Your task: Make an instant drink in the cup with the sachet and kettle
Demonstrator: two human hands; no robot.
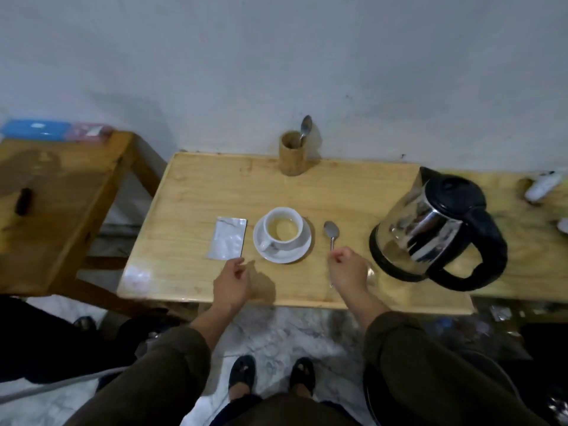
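Observation:
A white cup (pixel 278 245) holding pale yellowish liquid stands on a white saucer (pixel 303 245) in the middle of the wooden table (pixel 212 186). Left of the saucer lies a silver sachet (pixel 228 238), flat. On the saucer's right a metal spoon (pixel 331 231) lies with its bowl pointing away from me. My right hand (pixel 347 270) pinches the spoon's handle. My left hand (pixel 232 287) hovers just below the sachet's near corner with loosely curled fingers, holding nothing. The steel and black kettle (pixel 421 229) stands at the right, handle toward me.
A bamboo holder (pixel 292 156) with a second spoon (pixel 306 126) stands at the table's back edge by the wall. A lower wooden table (pixel 61 195) sits to the left with a small dark object. White items lie at the far right. My feet are below the front edge.

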